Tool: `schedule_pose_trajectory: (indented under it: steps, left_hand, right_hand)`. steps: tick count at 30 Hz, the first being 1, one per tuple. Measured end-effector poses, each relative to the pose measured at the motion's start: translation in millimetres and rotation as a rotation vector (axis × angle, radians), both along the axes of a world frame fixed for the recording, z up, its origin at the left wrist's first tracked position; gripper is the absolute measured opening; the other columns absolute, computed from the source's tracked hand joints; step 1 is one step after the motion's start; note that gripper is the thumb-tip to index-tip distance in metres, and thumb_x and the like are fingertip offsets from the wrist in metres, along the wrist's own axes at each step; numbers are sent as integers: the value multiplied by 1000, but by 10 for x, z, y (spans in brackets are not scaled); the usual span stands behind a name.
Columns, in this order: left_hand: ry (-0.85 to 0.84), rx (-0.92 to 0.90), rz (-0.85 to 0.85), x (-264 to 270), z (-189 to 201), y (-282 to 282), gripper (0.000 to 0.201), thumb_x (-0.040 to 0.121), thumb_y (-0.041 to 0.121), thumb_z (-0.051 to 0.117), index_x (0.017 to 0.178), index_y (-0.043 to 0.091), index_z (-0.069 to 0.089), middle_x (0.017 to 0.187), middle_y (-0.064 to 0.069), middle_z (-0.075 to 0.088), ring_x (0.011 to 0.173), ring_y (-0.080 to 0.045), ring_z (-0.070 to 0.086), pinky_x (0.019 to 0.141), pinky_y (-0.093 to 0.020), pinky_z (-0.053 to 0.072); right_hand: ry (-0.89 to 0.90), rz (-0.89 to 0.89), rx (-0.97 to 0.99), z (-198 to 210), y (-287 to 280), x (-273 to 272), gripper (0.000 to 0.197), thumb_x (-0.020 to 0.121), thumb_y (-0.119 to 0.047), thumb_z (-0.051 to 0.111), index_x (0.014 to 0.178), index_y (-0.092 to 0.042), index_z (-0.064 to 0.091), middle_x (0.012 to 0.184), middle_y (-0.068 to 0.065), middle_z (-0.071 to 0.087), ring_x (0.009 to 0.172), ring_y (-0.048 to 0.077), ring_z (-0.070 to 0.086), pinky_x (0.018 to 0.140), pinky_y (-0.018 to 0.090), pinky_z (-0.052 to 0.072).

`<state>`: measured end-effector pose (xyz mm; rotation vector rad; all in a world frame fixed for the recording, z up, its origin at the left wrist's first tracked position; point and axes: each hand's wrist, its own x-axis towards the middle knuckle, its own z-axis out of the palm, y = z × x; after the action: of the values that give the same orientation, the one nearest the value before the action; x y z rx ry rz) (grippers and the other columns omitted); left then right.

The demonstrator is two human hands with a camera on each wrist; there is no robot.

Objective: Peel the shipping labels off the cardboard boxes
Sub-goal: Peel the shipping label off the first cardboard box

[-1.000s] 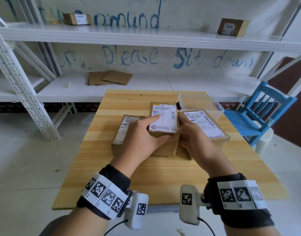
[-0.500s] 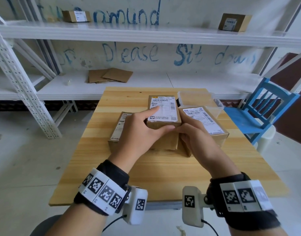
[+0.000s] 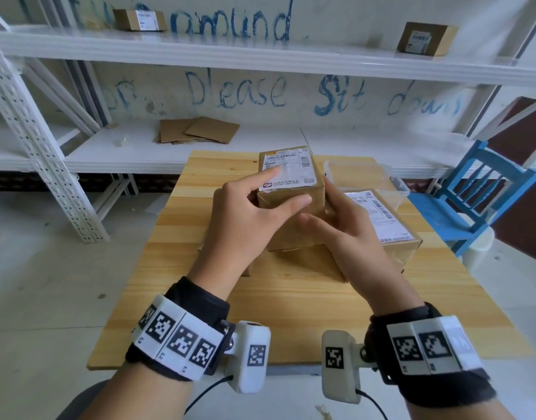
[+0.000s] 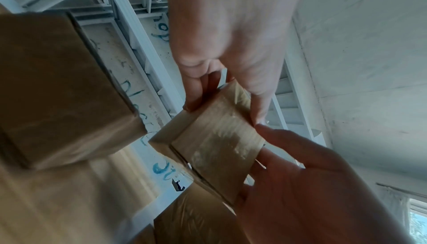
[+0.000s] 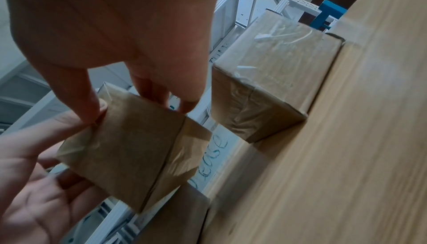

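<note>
A small brown cardboard box [image 3: 291, 204], tape-wrapped, was held tilted above the bench, its white shipping label [image 3: 288, 171] still stuck flat on top. A second labelled box [image 3: 381, 225] lay just right, another partly hidden beneath.

White metal shelves [image 3: 260, 53] are running along a pale wall [image 3: 291, 86] bearing blue handwriting. A blue wooden chair [image 3: 478, 201] is standing on the grey floor [image 3: 48, 283] beside a wooden table [image 3: 291, 313].

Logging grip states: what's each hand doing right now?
Left hand: grips the small labelled box.
Right hand: holds the same box's right side.
</note>
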<state>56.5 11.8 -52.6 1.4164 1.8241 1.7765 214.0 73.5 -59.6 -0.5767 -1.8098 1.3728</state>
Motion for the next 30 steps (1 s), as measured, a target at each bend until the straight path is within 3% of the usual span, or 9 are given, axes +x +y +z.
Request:
schedule_pose_trajectory:
  steps: [4, 8, 11, 17, 20, 25, 28, 30]
  left_hand:
    - [-52, 27, 0, 11, -22, -14, 72, 71, 43, 91, 135, 21, 66, 119, 11, 74, 102, 5, 69, 84, -21, 59]
    - [-46, 45, -18, -10, -36, -34, 71, 71, 40, 91, 135, 22, 66, 125, 12, 71, 110, 7, 66, 87, -12, 54]
    - [-45, 75, -40, 33, -28, -53, 69, 74, 36, 90, 137, 22, 64, 126, 14, 69, 112, 7, 64, 87, -8, 51]
    - [-11, 134, -65, 40, -30, -36, 53, 85, 21, 82, 135, 17, 65, 126, 17, 63, 117, 14, 57, 94, -3, 43]
    - [-21, 142, -74, -1, -38, -14, 52, 87, 19, 81, 136, 16, 65, 128, 13, 64, 116, 15, 57, 93, -4, 44]
    - [-67, 163, -89, -30, -16, -15, 50, 88, 16, 79, 136, 16, 65, 127, 9, 68, 116, 4, 63, 96, -19, 54]
    - [-86, 170, -93, 2, -6, -21, 50, 88, 19, 79, 136, 18, 63, 126, 8, 69, 115, 0, 65, 97, -22, 54]
    - [-88, 171, -109, 23, -8, -21, 51, 89, 20, 79, 137, 20, 61, 128, 7, 68, 117, -3, 65, 98, -27, 55]
  right_hand:
    - [-15, 25, 34, -114, 43, -49, 87, 92, -17, 72, 163, -35, 25, 159, -11, 46, 147, 11, 44, 120, 50, 38]
    - [-24, 77, 40, -186, 64, -18, 101, 87, -22, 79, 163, -44, 17, 167, -14, 33, 155, 9, 28, 125, 51, 27]
    - [-19, 57, 85, -173, 71, -12, 101, 87, -14, 79, 164, -37, 18, 166, -9, 35, 155, 11, 29, 125, 53, 28]
    - [-36, 20, 114, -106, 133, -59, 101, 89, 2, 77, 166, -25, 17, 159, 0, 47, 145, 18, 48, 116, 54, 43]
    - [-38, 19, 135, -91, 159, -80, 99, 88, 2, 78, 165, -24, 21, 157, -4, 49, 143, 14, 49, 114, 49, 46]
    - [-66, -10, 204, -42, 153, -153, 108, 77, -8, 90, 162, -23, 24, 148, -10, 55, 134, 3, 54, 108, 30, 51]
    - [-58, -19, 216, 40, 162, -184, 106, 77, -3, 89, 161, -18, 26, 146, -5, 55, 126, -5, 56, 92, 15, 54]
    - [-35, -53, 219, 63, 161, -196, 103, 77, -1, 88, 159, -15, 28, 145, -1, 54, 118, -9, 58, 79, 11, 55]
